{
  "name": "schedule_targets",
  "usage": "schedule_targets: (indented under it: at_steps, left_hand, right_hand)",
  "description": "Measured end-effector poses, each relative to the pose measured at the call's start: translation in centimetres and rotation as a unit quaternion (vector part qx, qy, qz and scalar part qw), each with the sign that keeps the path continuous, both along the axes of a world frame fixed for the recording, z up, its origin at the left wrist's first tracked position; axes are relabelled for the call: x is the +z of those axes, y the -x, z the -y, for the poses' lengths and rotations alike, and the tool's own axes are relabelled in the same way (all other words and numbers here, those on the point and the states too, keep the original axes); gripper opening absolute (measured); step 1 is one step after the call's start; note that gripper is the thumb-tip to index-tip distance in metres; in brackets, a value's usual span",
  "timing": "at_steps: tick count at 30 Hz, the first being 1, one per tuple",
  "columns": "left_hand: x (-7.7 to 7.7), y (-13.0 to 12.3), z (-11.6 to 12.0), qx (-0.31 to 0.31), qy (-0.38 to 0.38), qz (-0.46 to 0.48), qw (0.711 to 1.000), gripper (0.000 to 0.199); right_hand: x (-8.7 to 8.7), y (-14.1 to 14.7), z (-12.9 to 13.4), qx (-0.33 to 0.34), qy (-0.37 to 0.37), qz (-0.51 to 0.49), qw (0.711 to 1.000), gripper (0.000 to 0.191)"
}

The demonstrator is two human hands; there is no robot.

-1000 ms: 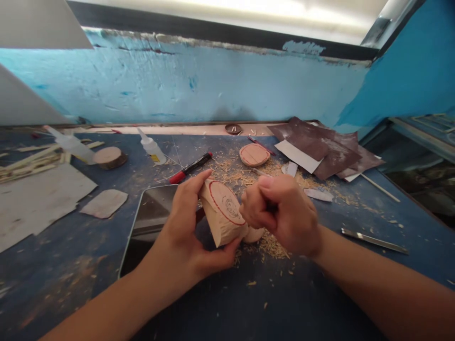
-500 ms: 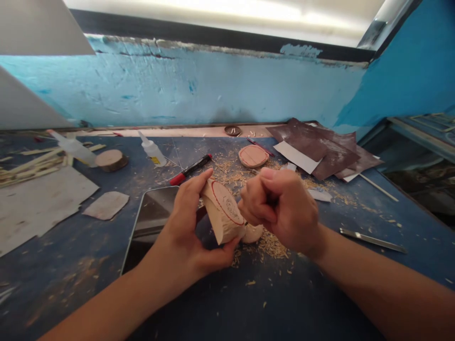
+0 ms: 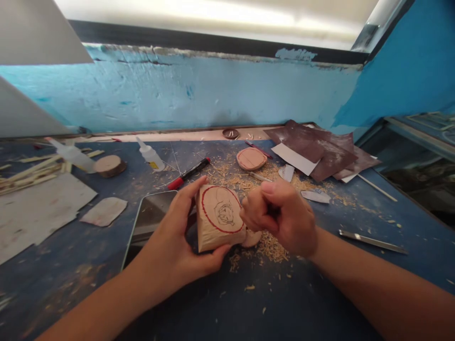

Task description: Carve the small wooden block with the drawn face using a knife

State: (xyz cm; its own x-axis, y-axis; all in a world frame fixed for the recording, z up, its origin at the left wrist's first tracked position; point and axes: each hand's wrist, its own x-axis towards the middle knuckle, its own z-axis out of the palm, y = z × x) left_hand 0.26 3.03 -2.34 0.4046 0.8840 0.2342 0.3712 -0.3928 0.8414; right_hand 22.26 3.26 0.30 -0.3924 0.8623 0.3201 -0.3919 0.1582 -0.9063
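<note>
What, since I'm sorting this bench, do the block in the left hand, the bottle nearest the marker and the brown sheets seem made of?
The block: bare, pale wood, its side roughly cut. The bottle: probably plastic, cloudy and translucent. The brown sheets: possibly sandpaper, thin and dull, though no grit shows.

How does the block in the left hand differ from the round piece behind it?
The block is held in the left hand; the round piece lies on the table. The block is thick and cornered; the round piece is flatter. The block bears a dark sketch; the round piece shows none. Both are wood, marked in red.
</note>
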Motion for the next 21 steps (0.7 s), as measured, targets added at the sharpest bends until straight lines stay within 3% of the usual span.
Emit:
schedule_targets:
  at_steps: [5, 7, 9, 12, 16, 21]
  left_hand:
    - [0.0, 0.9, 0.1, 0.013, -0.028, -0.029, 0.999, 0.107]
    - [0.3, 1.0, 0.3, 0.013, 0.009, -0.015, 1.000, 0.107]
    - [0.9, 0.8, 0.4, 0.009, 0.101, 0.045, 0.994, 0.102]
    - [2.0, 0.2, 0.2, 0.056, 0.234, 0.166, 0.956, 0.073]
    - [2.6, -0.3, -0.4, 0.157, 0.332, 0.206, 0.907, 0.049]
    - [2.5, -0.3, -0.7, 0.131, 0.408, 0.268, 0.863, 0.024]
  right_hand:
    - [-0.2, -0.6, 0.3, 0.015, 0.003, -0.006, 1.000, 0.056]
    - [-0.1, -0.7, 0.3, 0.023, 0.008, -0.009, 1.000, 0.056]
    - [-0.1, -0.7, 0.3, 0.027, 0.015, -0.015, 0.999, 0.055]
    - [0.1, -0.7, 0.3, 0.031, 0.023, -0.022, 0.999, 0.054]
    - [0.2, -0.6, 0.3, 0.038, 0.030, -0.026, 0.999, 0.054]
    - [0.2, -0.7, 0.4, 0.038, 0.036, -0.025, 0.998, 0.054]
